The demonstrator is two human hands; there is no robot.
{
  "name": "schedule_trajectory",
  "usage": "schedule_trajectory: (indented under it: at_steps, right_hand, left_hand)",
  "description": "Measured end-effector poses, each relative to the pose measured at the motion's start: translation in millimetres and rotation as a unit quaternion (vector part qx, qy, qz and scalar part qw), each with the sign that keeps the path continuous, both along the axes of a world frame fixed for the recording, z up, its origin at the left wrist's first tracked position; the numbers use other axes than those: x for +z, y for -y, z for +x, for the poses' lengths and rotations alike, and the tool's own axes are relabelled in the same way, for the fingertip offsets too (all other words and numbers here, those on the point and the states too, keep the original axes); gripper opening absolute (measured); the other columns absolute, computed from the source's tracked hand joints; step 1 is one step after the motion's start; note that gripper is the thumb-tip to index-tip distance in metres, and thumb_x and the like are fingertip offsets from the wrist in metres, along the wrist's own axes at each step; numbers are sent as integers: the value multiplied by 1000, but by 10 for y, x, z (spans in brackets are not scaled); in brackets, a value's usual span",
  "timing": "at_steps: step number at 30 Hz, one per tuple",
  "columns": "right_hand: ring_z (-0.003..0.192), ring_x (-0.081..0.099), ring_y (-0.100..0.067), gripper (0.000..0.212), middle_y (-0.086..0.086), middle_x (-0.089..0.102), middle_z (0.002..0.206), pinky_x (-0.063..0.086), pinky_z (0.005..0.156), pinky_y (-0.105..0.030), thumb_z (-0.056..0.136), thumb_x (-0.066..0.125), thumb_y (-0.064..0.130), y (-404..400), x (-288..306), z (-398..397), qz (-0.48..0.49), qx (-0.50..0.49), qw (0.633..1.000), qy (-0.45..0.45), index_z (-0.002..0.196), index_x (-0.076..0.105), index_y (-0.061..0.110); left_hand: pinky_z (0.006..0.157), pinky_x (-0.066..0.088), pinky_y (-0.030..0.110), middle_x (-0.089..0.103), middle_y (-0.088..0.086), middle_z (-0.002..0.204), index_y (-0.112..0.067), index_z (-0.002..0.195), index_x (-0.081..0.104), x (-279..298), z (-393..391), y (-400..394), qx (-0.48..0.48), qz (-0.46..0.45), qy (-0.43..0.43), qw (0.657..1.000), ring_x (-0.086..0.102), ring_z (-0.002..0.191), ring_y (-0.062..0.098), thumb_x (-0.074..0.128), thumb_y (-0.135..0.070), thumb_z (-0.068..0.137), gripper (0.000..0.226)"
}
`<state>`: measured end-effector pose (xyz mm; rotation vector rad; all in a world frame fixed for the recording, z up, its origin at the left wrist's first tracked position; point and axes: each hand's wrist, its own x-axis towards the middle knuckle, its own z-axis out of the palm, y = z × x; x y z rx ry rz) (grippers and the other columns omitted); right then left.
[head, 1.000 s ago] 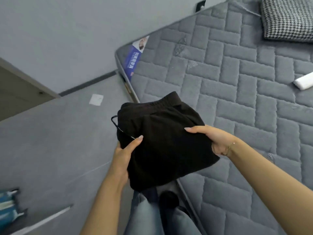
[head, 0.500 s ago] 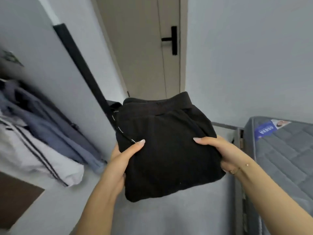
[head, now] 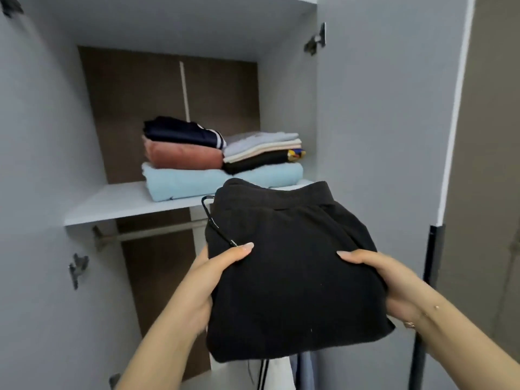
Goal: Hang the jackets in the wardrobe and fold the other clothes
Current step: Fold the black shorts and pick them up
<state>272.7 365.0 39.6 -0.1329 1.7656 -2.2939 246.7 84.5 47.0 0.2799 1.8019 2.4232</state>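
Sliding the folded trousers (head: 292, 274) onto the shelf (head: 112, 205) looks like the step in hand, and I'd say it goes best kept level, lifted over the shelf's front edge and set on the bare board left of the stack (head: 222, 161), or squarely on top, so nothing topples. The left hand (head: 208, 280) grips the bundle's left edge, thumb lying across the top by the drawstring (head: 216, 223), fingers tucked beneath. The right hand (head: 391, 285) clamps the right edge the same way. The trousers sit in mid-air just before the shelf, above the rail (head: 152, 232).

White shelf (head: 112, 205) under light-blue folded towel (head: 197, 182).
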Motion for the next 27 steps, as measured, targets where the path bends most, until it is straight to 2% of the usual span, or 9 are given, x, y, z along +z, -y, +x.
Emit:
schedule_trajectory:
  at_steps: [3, 6, 9, 12, 14, 17, 22, 25, 27]
  right_hand:
    - [106, 69, -26, 40, -10, 70, 118, 59, 73, -31, 68, 81, 26, 199, 422, -588, 12, 35, 999, -36, 106, 76, 15]
    - [106, 69, -25, 33, -9, 70, 119, 59, 77, -33, 76, 72, 24, 277, 887, -1221, 13, 56, 996, -73, 107, 76, 15]
    - [102, 70, -24, 34, -10, 71, 117, 59, 74, -33, 75, 71, 24, 253, 1421, -1870, 11, 69, 990, -119, 106, 76, 12]
    - [98, 71, -23, 34, -9, 72, 113, 60, 75, -34, 70, 73, 23, 146, 2027, -2507, 20, 64, 984, -167, 101, 78, 12]
    - [93, 72, -22, 30, -8, 73, 109, 60, 76, -33, 69, 73, 23, 56, 2430, -2919, 30, 53, 979, -193, 97, 79, 12]
    - [89, 73, -23, 30, -10, 74, 107, 59, 81, -35, 72, 70, 19, -33, 2939, -3516, 30, 40, 978, -203, 100, 78, 9]
    - [71, 73, -24, 20, -11, 75, 86, 62, 67, -37, 78, 64, 14, 352, 3448, -4335, 29, 91, 975, -200, 91, 75, 4]
    - [63, 71, -25, 19, -11, 73, 76, 61, 60, -38, 88, 58, 15, 641, 3582, -4669, 45, 108, 975, -188, 84, 73, 3]
    - [62, 71, -26, 20, -12, 73, 76, 61, 56, -39, 88, 59, 13, 696, 3632, -4830, 53, 115, 975, -181, 81, 73, 1]
  left_hand:
    - [78, 57, 36, 74, 3, 110, -32, 114, 69, 442, -353, 203, 39, -2, -28, 999, 73, 97, 24, 91, -25, 55, 63]
    - [63, 59, 30, 75, 5, 105, -23, 117, 68, 931, -778, 244, 69, -7, -40, 997, 74, 92, 23, 84, -25, 60, 59]
    - [56, 58, 29, 76, 6, 98, -19, 106, 74, 1477, -1321, 196, 104, -22, -61, 992, 75, 82, 22, 81, -23, 69, 38]
    - [54, 58, 28, 77, 6, 90, -17, 86, 80, 2085, -1938, 85, 105, -47, -69, 991, 75, 72, 20, 77, -25, 76, 13]
    - [50, 57, 27, 76, 6, 80, -14, 76, 79, 2464, -2380, -17, 114, -56, -81, 989, 73, 62, 19, 72, -24, 82, 13]
    - [46, 56, 28, 74, 5, 72, -13, 81, 73, 2930, -2947, -115, 140, -78, -87, 983, 70, 56, 19, 70, -24, 85, 12]
    - [46, 57, 29, 72, 7, 65, -8, 67, 74, 3460, -3513, 253, 199, -122, -91, 968, 69, 52, 21, 65, -24, 90, 29]
    - [48, 56, 28, 72, 8, 65, -7, 78, 70, 3615, -3716, 513, 221, -148, -84, 960, 69, 52, 22, 63, -26, 91, 24]
    - [44, 56, 31, 71, 10, 64, -6, 80, 68, 3636, -3894, 611, 228, -151, -76, 959, 68, 50, 22, 63, -26, 91, 23]
